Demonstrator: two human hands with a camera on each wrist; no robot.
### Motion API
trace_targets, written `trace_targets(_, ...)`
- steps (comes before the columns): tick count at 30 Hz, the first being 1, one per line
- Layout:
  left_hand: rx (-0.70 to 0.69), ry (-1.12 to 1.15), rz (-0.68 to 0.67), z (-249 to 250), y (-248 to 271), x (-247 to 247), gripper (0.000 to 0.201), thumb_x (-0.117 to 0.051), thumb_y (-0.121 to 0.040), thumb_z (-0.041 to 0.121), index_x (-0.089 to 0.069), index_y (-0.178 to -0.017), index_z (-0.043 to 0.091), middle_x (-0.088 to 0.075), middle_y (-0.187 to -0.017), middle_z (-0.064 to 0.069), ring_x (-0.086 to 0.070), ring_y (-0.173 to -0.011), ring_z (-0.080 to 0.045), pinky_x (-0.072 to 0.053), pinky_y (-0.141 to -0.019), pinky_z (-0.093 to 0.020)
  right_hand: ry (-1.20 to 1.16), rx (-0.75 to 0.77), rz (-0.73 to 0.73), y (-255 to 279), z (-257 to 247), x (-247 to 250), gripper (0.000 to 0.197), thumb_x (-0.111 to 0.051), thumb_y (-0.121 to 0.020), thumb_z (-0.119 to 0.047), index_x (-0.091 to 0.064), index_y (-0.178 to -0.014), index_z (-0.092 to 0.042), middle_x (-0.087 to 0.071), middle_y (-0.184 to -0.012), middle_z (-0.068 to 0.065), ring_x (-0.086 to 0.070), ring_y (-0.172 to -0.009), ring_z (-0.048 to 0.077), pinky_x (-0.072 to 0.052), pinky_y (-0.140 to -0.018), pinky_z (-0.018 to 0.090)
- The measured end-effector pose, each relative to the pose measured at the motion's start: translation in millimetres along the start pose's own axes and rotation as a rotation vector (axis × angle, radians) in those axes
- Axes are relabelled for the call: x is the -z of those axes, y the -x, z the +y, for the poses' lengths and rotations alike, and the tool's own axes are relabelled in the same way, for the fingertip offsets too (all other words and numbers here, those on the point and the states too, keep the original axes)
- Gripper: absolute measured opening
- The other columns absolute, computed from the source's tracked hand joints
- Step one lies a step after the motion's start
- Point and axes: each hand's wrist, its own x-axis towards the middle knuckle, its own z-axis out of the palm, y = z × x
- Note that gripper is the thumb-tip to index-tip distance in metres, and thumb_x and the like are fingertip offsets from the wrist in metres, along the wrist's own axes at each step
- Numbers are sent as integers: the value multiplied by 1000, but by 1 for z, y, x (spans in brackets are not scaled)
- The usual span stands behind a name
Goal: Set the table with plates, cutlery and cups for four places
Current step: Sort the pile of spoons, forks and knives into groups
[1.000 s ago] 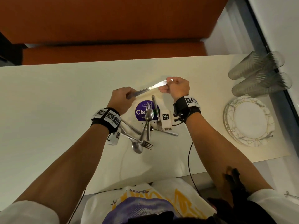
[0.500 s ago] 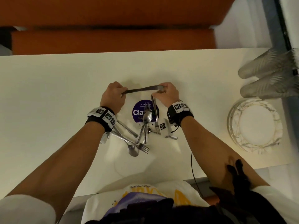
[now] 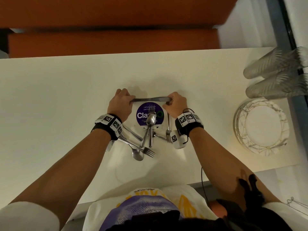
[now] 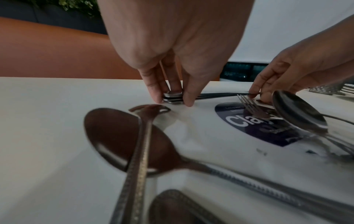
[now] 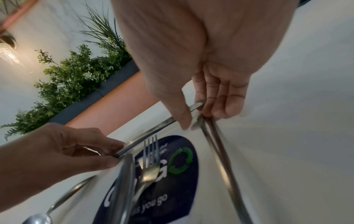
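A small stack of table knives lies crosswise and level on the white table, just beyond a round purple sticker. My left hand pinches the stacked handle ends between thumb and fingers. My right hand pinches the blade ends. A loose pile of forks and spoons lies between my wrists, partly over the sticker. A stack of marbled plates sits at the right, with ribbed glasses lying on their sides beyond it.
An orange bench runs along the table's far edge. A dark window frame borders the right edge, close to the plates and glasses. A black cable hangs over the near edge by my right arm.
The knives, held up and tilted a second ago, have come down level onto the table. Both hands lowered with them and kept their hold.
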Motion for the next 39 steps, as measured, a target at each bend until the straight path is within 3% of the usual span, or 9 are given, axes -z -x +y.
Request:
trace_targets(2,8,25,5,2,1,-1,20,-68,-94,7,-76,-112,5,-66,-101,-11,-56,-103,-32,-57,-70,-48,38,32,24,-2,2,2,20,-73,-87,-21,-65,-101,-9,-59,-95,2,-55,-84,17,-46,-75,28)
trace_targets(5,32,53,5,2,5,-1,16,-67,-95,8,-77,-108,6,-66,-101,-9,-55,-103,-30,-56,-72,-46,10,102,51,-5,6,2,12,-74,-86,-12,-67,-93,-6,-56,-100,6,-56,-82,20,-51,-78,30)
trace_targets(9,77,78,-11,3,6,1,17,-68,-96,10,-77,-110,7,-65,-106,-9,-54,-106,-28,-52,-77,-38,11,240,9,-8,10,5,19,-71,-86,-5,-67,-105,-5,-59,-105,8,-57,-84,19,-53,-82,31)
trace_targets(13,112,83,-21,4,4,1,18,-68,-96,11,-78,-111,8,-66,-107,-7,-53,-107,-26,-50,-80,-35,43,304,11,-13,12,6,13,-72,-86,-4,-69,-98,-3,-57,-103,11,-56,-83,22,-54,-81,36)
trace_targets(19,147,109,-35,7,1,4,18,-70,-94,7,-78,-110,8,-66,-109,-8,-52,-109,-26,-43,-82,-30,40,301,9,-19,14,4,12,-74,-83,-6,-70,-95,-4,-59,-100,10,-59,-90,28,-54,-85,43)
trace_targets(31,105,77,-45,14,4,-4,16,-70,-92,8,-77,-106,8,-66,-107,-8,-54,-107,-28,-48,-77,-32,42,289,7,-14,24,12,9,-76,-81,-4,-72,-88,-4,-61,-95,9,-57,-77,17,-56,-77,33)
trace_targets(39,148,89,-30,12,0,-6,17,-69,-94,9,-78,-109,10,-65,-108,-8,-52,-107,-28,-46,-80,-31,56,269,37,-14,13,11,10,-73,-83,-6,-71,-92,-4,-60,-101,11,-61,-88,27,-56,-83,39)
